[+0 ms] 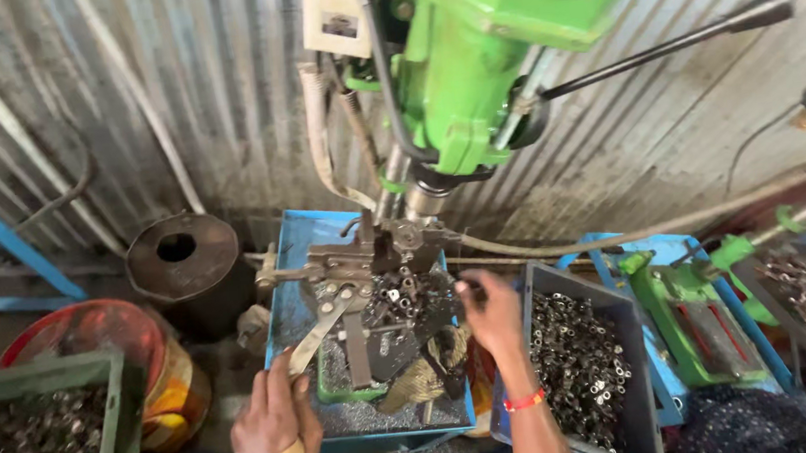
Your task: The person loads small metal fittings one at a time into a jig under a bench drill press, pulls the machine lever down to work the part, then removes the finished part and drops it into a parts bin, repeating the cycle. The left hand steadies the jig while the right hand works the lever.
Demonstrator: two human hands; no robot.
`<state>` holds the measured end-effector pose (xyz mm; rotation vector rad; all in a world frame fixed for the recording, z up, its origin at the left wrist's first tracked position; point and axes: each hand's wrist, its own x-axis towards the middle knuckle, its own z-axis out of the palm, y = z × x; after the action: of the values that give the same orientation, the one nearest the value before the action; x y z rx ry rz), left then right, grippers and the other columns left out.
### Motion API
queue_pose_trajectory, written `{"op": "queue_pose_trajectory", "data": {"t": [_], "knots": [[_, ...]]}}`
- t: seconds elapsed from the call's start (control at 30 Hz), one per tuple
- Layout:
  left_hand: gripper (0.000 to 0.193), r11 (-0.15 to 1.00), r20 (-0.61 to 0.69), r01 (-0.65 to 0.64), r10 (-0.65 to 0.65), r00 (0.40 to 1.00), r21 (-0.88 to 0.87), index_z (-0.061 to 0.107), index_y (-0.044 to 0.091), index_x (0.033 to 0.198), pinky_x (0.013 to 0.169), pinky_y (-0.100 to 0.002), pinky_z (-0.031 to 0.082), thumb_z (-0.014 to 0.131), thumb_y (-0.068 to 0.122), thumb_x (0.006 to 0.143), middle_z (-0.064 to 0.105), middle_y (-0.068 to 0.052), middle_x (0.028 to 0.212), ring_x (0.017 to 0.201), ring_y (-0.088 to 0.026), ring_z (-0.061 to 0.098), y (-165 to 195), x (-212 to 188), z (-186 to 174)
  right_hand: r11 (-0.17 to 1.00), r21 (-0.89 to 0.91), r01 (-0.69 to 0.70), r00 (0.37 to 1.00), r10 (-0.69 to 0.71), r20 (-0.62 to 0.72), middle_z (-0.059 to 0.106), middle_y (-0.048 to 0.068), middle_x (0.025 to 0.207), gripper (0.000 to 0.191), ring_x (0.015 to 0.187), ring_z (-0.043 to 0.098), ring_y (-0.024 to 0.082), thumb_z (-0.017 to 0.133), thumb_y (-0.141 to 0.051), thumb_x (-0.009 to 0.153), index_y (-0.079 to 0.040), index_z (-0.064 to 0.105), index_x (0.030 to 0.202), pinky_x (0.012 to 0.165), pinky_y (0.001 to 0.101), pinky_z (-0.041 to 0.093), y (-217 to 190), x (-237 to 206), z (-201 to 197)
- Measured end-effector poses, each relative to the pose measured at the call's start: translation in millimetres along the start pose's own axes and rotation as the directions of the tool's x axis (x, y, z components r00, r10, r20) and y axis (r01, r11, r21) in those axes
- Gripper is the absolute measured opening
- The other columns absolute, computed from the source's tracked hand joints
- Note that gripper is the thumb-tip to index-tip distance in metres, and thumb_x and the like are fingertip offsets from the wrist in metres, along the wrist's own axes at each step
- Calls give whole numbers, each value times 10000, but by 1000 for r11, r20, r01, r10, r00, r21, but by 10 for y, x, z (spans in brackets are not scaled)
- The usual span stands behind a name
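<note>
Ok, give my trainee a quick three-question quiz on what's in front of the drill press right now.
1. True or false: the left hand rests on the metal clamp lever of the fixture.
2. Which hand wears the red wristband?
A. left
B. right
C. neither
3. Fill in: the grey crate beside the right hand holds small metal ____.

Key:
1. True.
2. B; the right fingers reach to the parts pile under the green drill press.
3. Parts, ring-like; their exact kind is too small to tell.
</note>
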<state>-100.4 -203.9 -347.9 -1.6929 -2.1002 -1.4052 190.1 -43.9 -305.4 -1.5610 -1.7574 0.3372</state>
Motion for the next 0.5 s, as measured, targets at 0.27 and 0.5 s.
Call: {"op": "queue_pose_trajectory", "data": {"t": [0.27, 0.5], "knots": [[386, 998, 28, 36, -38, 999, 52, 644, 156, 1300, 573, -408, 541, 638, 279, 934, 690, -68, 919, 701, -306, 700, -27, -29, 60, 942, -191, 276, 958, -285, -19, 691, 190, 1015, 295, 934, 616, 442, 832, -216, 776, -37, 703, 972, 793, 541, 493, 82, 26, 345], [404, 1000, 24, 17, -17, 1000, 5, 629, 133, 1316, 620, -407, 552, 643, 246, 928, 676, -88, 942, 741, -313, 701, 12, -22, 16, 983, 182, 15, 997, -2, -73, 735, 104, 946, 294, 826, 732, 244, 831, -122, 804, -41, 657, 1026, 759, 362, 574, -224, -155, 196]]}}
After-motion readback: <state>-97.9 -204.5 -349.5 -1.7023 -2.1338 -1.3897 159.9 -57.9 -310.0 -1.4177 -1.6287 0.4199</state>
